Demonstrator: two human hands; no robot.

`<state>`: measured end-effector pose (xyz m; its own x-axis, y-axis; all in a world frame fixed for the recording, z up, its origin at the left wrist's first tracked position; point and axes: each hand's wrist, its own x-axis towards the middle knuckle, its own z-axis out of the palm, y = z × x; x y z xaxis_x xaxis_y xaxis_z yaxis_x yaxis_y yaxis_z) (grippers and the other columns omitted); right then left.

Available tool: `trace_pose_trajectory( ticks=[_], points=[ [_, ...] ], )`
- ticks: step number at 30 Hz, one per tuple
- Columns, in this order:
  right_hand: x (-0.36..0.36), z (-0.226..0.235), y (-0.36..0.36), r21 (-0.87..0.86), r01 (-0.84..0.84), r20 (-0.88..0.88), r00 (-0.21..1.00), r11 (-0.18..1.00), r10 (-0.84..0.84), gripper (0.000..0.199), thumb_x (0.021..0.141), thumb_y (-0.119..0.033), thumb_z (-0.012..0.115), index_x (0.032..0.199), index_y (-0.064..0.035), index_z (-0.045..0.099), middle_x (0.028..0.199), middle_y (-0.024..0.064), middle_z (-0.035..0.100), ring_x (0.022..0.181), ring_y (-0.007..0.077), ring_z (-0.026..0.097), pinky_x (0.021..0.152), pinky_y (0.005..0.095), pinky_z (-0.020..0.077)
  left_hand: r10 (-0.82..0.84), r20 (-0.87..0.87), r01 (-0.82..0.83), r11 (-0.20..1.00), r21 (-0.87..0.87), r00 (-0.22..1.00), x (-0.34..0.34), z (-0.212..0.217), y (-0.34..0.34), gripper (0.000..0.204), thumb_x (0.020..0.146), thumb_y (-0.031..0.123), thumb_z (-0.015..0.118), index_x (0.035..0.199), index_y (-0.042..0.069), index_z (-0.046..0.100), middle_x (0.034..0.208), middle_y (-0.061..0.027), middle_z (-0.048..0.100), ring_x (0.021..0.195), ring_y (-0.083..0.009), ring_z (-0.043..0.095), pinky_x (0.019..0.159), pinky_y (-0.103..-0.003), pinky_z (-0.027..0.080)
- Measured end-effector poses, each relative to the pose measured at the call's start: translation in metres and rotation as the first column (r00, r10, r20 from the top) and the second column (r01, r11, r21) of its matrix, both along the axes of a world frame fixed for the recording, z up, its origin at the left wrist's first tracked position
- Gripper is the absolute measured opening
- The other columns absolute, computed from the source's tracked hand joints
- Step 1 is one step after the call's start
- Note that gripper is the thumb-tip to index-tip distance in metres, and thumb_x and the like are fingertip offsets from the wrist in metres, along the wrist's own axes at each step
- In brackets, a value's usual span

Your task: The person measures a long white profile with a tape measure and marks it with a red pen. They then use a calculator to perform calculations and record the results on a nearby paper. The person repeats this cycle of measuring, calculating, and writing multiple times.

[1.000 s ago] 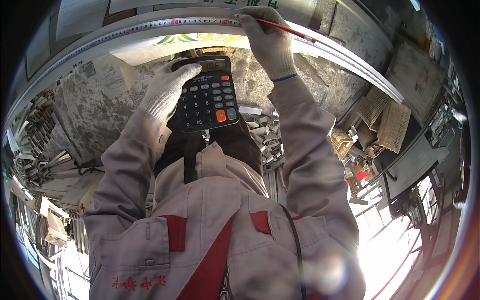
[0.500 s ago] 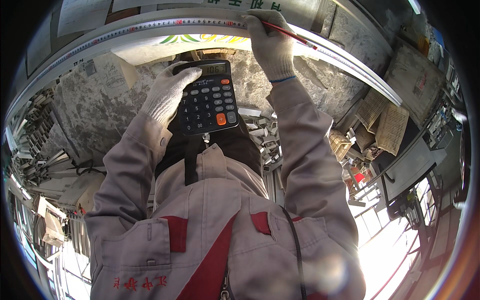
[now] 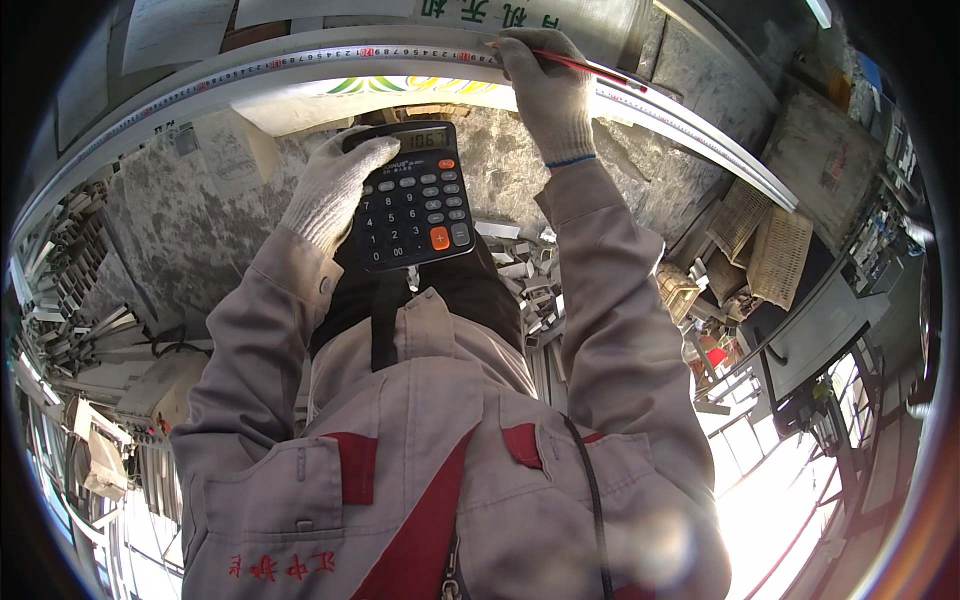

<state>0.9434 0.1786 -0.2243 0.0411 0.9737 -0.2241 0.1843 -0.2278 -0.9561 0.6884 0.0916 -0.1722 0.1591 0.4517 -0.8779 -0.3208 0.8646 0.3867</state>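
Observation:
My left hand (image 3: 335,188), in a white knit glove, grips a black desk calculator (image 3: 418,200) by its upper left side, thumb over the top beside the display. The calculator has grey keys and two orange ones, and its screen is lit with digits. My right hand (image 3: 547,98), also gloved, pinches a slim red pencil (image 3: 590,68) whose tip points left. That hand is at a pale, long bar or edge, over a measuring tape (image 3: 330,57) that runs along it from left to right. Part of the tape is hidden behind the hand.
Several wicker baskets (image 3: 776,258) sit at the right by a large board (image 3: 828,155). Cut metal profiles (image 3: 68,262) are heaped at the left, and more offcuts (image 3: 535,280) lie below the calculator's right side. White paper sheets (image 3: 175,35) are at the far left.
The view has shifted slightly, so the tape and right hand sit a little lower in it. Both hands keep their holds on the calculator and pencil.

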Motion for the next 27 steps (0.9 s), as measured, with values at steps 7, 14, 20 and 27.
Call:
trace_pose_trajectory(
  ticks=[7,14,20,27],
  points=[
    [0.009,0.039,-0.014,-0.147,0.172,-0.098,0.977,0.974,-0.188,0.020,0.102,-0.011,0.071,0.118,-0.0004,0.075,0.095,0.0091,0.077,0.084,0.0148,0.073,0.072,0.0273,0.0580,-0.020,-0.079,0.023,0.999,0.039,0.997,-0.016,0.004,0.001,0.034,0.098,0.020,0.079,0.123,-0.003,0.073,0.101,-0.0060,0.077,0.077,-0.0090,0.071,0.067,-0.022,0.058],
    [0.024,0.099,-0.090,-0.293,0.307,0.013,0.948,0.906,-0.317,0.025,0.108,-0.015,0.063,0.128,-0.0053,0.073,0.096,0.0073,0.077,0.080,0.0101,0.069,0.072,0.0263,0.0559,-0.062,-0.035,0.063,0.997,0.051,0.997,-0.037,0.008,-0.005,0.034,0.097,0.018,0.078,0.123,-0.004,0.072,0.100,-0.0059,0.077,0.078,-0.0092,0.072,0.068,-0.024,0.059],
    [0.000,0.151,-0.164,-0.360,0.370,0.001,0.918,0.857,-0.396,0.023,0.107,-0.012,0.060,0.126,-0.0042,0.071,0.085,0.0049,0.072,0.075,0.0098,0.066,0.071,0.0262,0.0543,-0.111,-0.035,0.113,0.993,0.045,0.993,-0.043,0.028,-0.004,0.036,0.099,0.018,0.075,0.124,-0.006,0.070,0.100,-0.0087,0.077,0.081,-0.0122,0.073,0.073,-0.026,0.060],
    [-0.035,0.188,-0.183,-0.305,0.347,-0.047,0.925,0.887,-0.378,0.021,0.105,-0.003,0.057,0.119,-0.0016,0.073,0.091,0.0048,0.071,0.083,0.0113,0.066,0.078,0.0271,0.0544,-0.129,-0.039,0.133,0.983,0.125,0.991,-0.037,0.056,0.011,0.036,0.098,0.020,0.075,0.124,-0.004,0.071,0.103,-0.0092,0.078,0.084,-0.0151,0.075,0.078,-0.028,0.061]
  ],
)
